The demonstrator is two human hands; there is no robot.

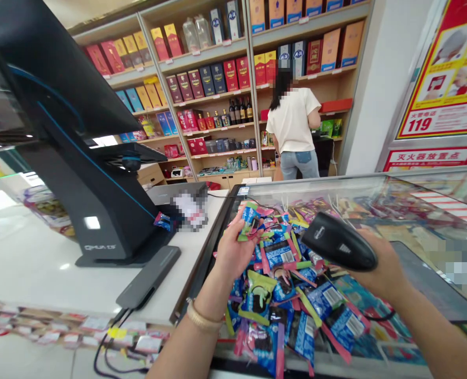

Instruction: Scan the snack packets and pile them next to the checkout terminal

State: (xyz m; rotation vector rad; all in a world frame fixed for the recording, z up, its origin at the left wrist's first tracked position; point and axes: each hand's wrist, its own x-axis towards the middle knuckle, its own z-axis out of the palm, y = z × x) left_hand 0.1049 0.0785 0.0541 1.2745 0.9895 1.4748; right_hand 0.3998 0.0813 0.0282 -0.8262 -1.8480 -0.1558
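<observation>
My left hand (235, 250) grips a small blue, green and pink snack packet (250, 217) between thumb and fingers, above the left side of a heap. In my right hand (385, 266) is a black handheld barcode scanner (338, 243), its head pointing left over the heap. Beneath both hands lie several wrapped snack packets (278, 252) with blue, pink and yellow-green edges. Many show a white barcode. They rest on the glass display counter (375, 189). The fingers of my right hand are partly hidden behind the scanner.
A black checkout terminal (99, 210) stands on the white counter (36, 279) at left, with a grey box (149, 277) and cables before it. One packet (162, 220) lies at its base. A person (296, 121) faces shelves of boxes (217, 79) behind. A dark flat panel (426, 279) lies at right.
</observation>
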